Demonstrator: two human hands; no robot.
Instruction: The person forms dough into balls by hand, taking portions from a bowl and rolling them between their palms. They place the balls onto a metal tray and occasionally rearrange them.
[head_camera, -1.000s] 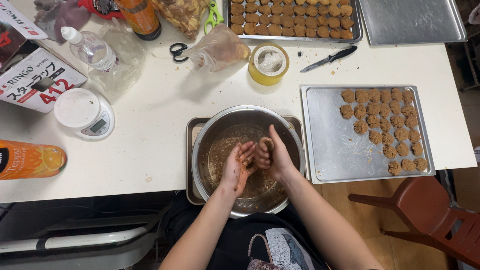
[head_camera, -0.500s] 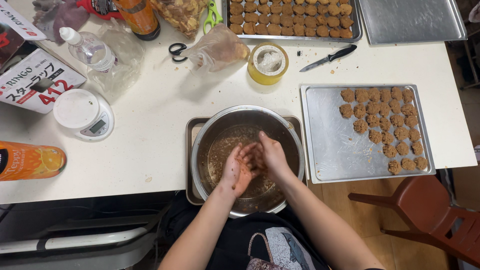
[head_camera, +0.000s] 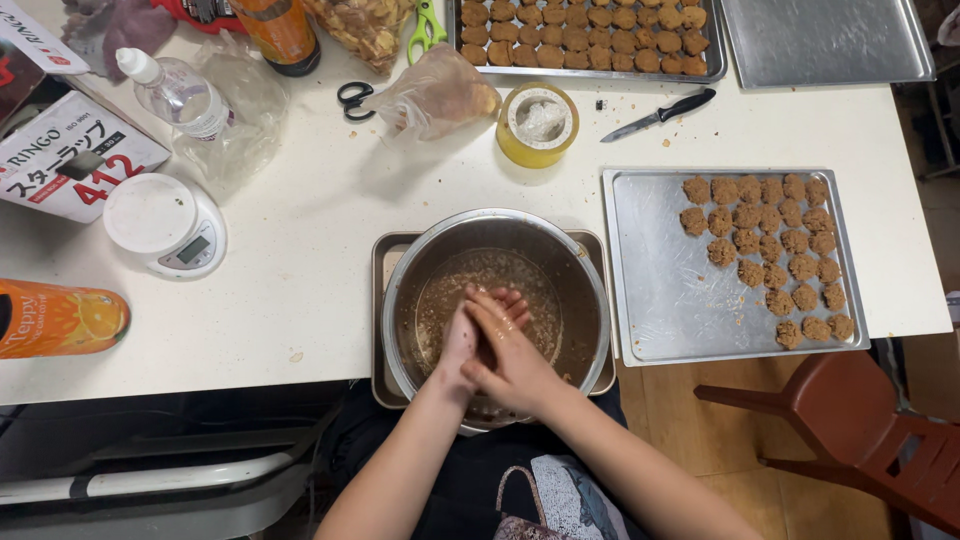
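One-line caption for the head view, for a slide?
Left hand and right hand pressed together over a metal bowl, beside a tray of dough pieces.

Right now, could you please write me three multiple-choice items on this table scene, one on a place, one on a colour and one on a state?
1. The knife lies
A. in the bowl
B. on the table between the two trays on the right
C. on the chair

2. The scissors have handles that are
A. black
B. red
C. white

3. The hands are
A. apart on the table
B. pressed together over the bowl
C. gripping the knife

Answers: 1 B, it lies on bare tabletop; 2 A, dark loops; 3 B, left hand and right hand meet above the metal bowl.
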